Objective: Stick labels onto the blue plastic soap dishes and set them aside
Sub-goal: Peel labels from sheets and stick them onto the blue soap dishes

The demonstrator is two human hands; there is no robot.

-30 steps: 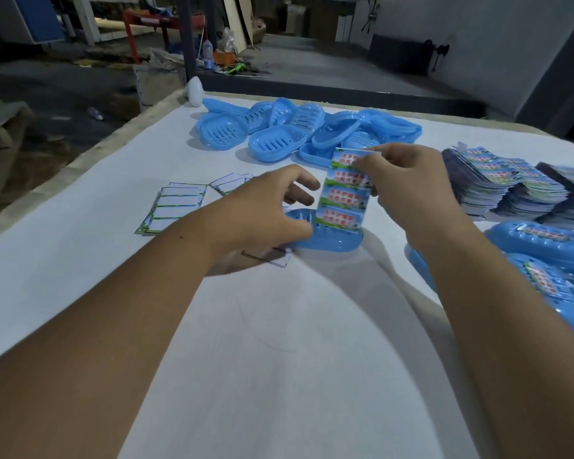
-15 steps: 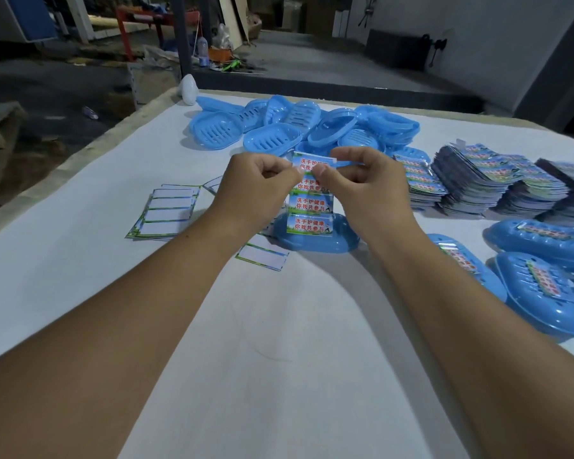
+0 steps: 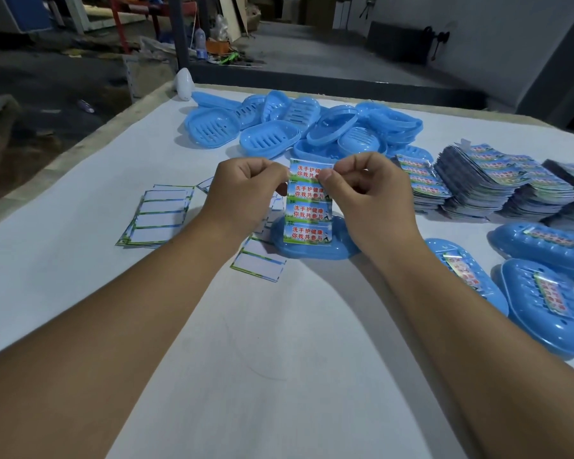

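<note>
A second ago the left hand [image 3: 246, 190] lay on the blue plastic soap dish [image 3: 312, 248]; now it is raised and pinches the top left corner of the glossy strip of four printed labels [image 3: 309, 207], while the right hand [image 3: 368, 193] pinches the top right corner. The strip stands upright over the dish on the white table [image 3: 279, 359]. Three labelled blue dishes [image 3: 544, 306] lie at the right. The unlabelled blue dishes [image 3: 269, 139] piled behind overlap too much to count.
</note>
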